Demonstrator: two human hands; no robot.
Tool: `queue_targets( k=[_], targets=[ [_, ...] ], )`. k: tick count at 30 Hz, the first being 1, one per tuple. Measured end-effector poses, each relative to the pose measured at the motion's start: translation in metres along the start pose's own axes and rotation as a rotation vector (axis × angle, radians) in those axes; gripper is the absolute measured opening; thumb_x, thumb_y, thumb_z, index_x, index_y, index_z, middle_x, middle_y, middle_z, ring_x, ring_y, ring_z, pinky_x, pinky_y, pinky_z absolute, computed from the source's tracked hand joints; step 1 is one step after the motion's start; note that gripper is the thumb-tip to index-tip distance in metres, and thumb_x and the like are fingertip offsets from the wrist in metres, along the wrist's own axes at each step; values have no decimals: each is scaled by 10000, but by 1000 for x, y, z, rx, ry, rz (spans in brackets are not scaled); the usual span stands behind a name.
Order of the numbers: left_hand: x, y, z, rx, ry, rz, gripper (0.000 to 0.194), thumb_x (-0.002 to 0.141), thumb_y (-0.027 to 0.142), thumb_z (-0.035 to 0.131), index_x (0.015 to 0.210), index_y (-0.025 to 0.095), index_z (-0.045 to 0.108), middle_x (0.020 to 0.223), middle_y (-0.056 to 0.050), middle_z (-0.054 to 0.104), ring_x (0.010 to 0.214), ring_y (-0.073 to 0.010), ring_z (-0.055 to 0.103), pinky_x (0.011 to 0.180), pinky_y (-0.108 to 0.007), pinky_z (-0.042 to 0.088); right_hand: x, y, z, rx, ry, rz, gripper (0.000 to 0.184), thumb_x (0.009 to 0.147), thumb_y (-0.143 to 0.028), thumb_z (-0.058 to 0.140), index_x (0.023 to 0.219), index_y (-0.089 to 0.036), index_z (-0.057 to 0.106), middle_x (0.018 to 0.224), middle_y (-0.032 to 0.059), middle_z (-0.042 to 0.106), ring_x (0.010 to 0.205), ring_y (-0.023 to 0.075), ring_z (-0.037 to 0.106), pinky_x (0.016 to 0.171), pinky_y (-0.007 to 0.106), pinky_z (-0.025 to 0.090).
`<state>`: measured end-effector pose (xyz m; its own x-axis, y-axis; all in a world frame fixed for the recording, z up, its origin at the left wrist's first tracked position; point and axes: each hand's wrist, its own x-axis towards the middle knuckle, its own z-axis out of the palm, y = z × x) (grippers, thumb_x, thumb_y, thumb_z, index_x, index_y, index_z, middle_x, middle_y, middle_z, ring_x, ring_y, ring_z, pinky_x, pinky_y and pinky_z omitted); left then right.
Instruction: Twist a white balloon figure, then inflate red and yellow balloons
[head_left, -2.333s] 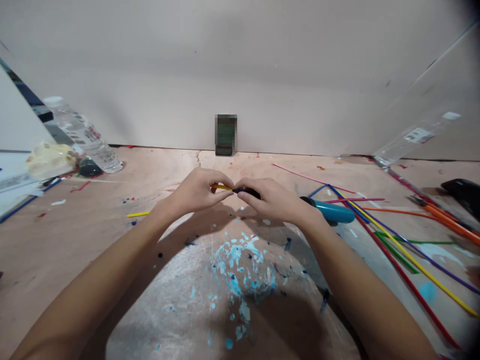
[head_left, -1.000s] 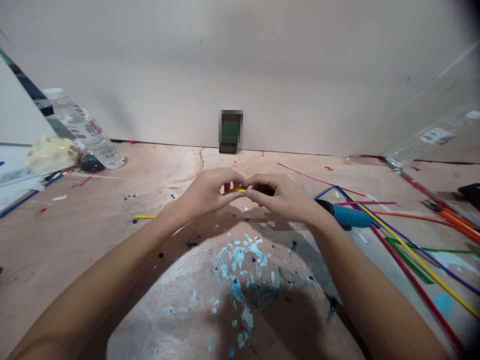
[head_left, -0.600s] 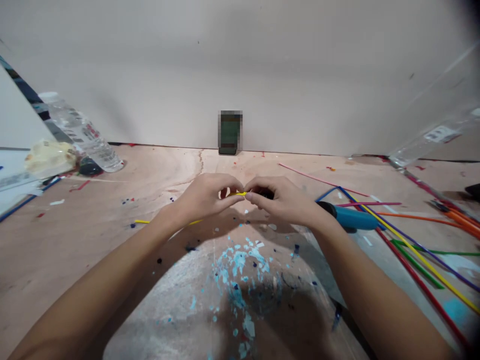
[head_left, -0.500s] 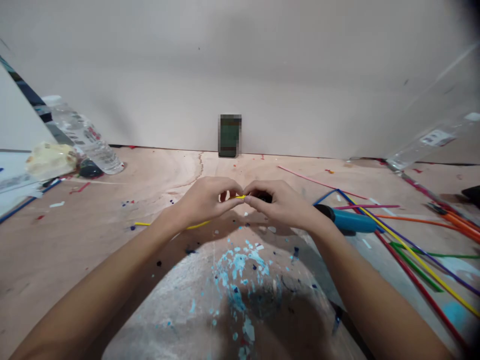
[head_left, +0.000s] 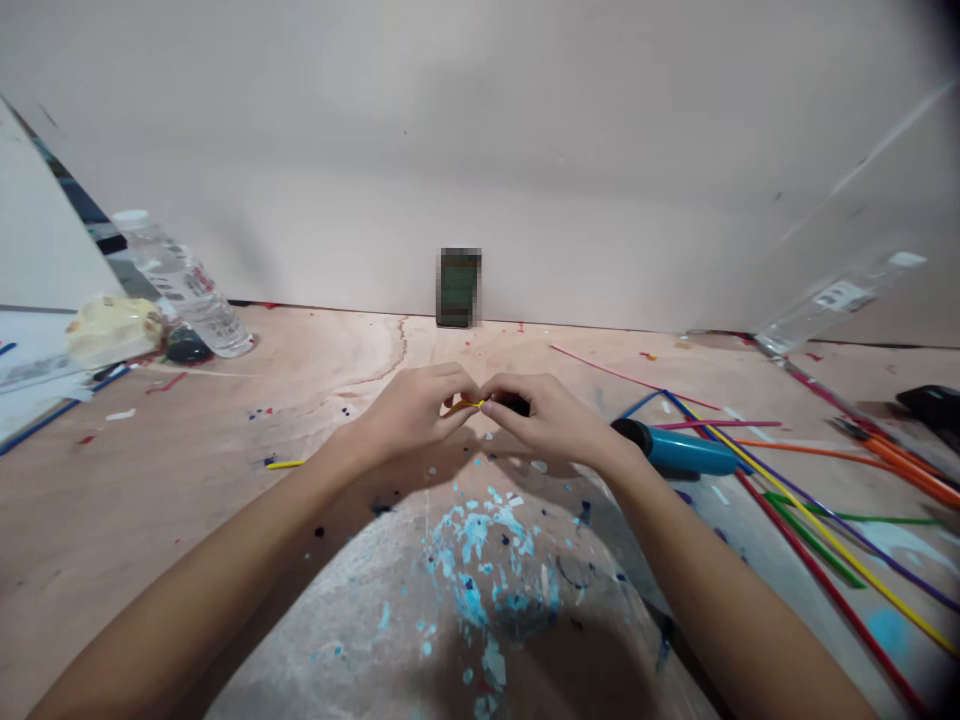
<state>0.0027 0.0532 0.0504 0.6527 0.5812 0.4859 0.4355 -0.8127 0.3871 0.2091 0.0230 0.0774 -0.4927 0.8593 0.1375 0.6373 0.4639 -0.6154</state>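
My left hand (head_left: 412,408) and my right hand (head_left: 546,418) meet fingertip to fingertip above the wooden floor (head_left: 150,500). Between them runs a thin yellow strip (head_left: 466,404), pinched by the left fingers. The right fingers close over a small black thing (head_left: 516,405) at the strip's end; what it is I cannot make out. A short yellow offcut (head_left: 285,464) lies on the floor beside my left wrist. Blue and dark scraps (head_left: 480,540) litter the floor below both hands.
A blue-handled tool (head_left: 679,450) lies right of my right wrist. Long coloured strips (head_left: 810,500) fan out across the right floor. At the left a plastic bottle (head_left: 184,285) leans by a yellowish bag (head_left: 112,325). A small dark object (head_left: 457,288) stands against the wall.
The hands have drawn closer together, so less of the yellow strip shows between them. The part of the strip hanging under my left hand half a second ago is out of sight.
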Motion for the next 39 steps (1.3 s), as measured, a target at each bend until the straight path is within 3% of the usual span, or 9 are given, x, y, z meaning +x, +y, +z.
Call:
queue_targets(
  k=[10,16,21,25,27,30,33,36,39],
  targets=[
    [1,-1,0,1,51,90,107,863,160,544,918,178,634,922,-43,668,825,-141,609,718,-258,463,0,-4,2,-11,44,-32,166,887,-228,516,956,-175,657,854,27,688,740,142,593,675,253,417],
    [2,6,-2,-5,89,51,80,866,191,539,918,190,600,947,-50,658,859,-159,608,725,-279,468,-2,-12,0,-3,100,-39,141,874,-217,528,924,-177,654,856,29,691,767,149,605,693,256,427],
    [-3,-3,2,92,-56,-154,198,815,207,539,1011,204,512,924,-60,646,792,-197,601,644,-305,436,-1,-16,2,-13,92,-24,136,870,-220,524,909,-179,648,816,23,682,733,146,596,671,263,420],
    [-12,-37,-2,170,-251,-277,229,746,293,603,941,186,551,918,-85,640,784,-216,599,600,-284,405,-1,-16,3,-17,99,-2,132,861,-221,523,892,-180,645,793,19,680,711,142,594,658,262,420],
    [-17,-58,-10,233,-326,-411,225,682,316,654,842,180,575,823,-76,633,691,-202,578,538,-267,362,-2,-16,3,-14,89,2,129,858,-223,521,874,-184,643,782,17,679,706,143,595,658,264,422],
    [-19,-79,-29,219,-148,-646,253,663,342,681,832,181,583,638,-29,571,528,-154,491,466,-248,285,-5,-22,4,32,57,0,123,849,-212,521,859,-188,642,797,16,682,722,144,600,670,266,432],
    [-12,-77,-48,-263,83,-752,393,660,310,707,1003,178,569,578,19,533,473,-127,476,455,-238,330,-7,-40,4,96,77,-10,118,850,-217,530,845,-189,645,810,17,681,740,143,603,683,265,445],
    [-2,-61,-58,-790,396,-685,515,725,310,668,1193,201,484,838,-51,660,678,-163,638,630,-299,508,-4,-67,-3,194,133,-49,109,858,-245,547,837,-197,642,790,5,660,712,128,591,658,253,451],
    [2,-49,-57,-935,515,-592,704,726,271,690,1353,262,369,1325,-137,551,1133,-242,603,935,-403,497,9,-90,-20,420,79,-89,77,853,-259,567,847,-206,623,730,-11,619,638,110,574,580,232,446]
  ],
)
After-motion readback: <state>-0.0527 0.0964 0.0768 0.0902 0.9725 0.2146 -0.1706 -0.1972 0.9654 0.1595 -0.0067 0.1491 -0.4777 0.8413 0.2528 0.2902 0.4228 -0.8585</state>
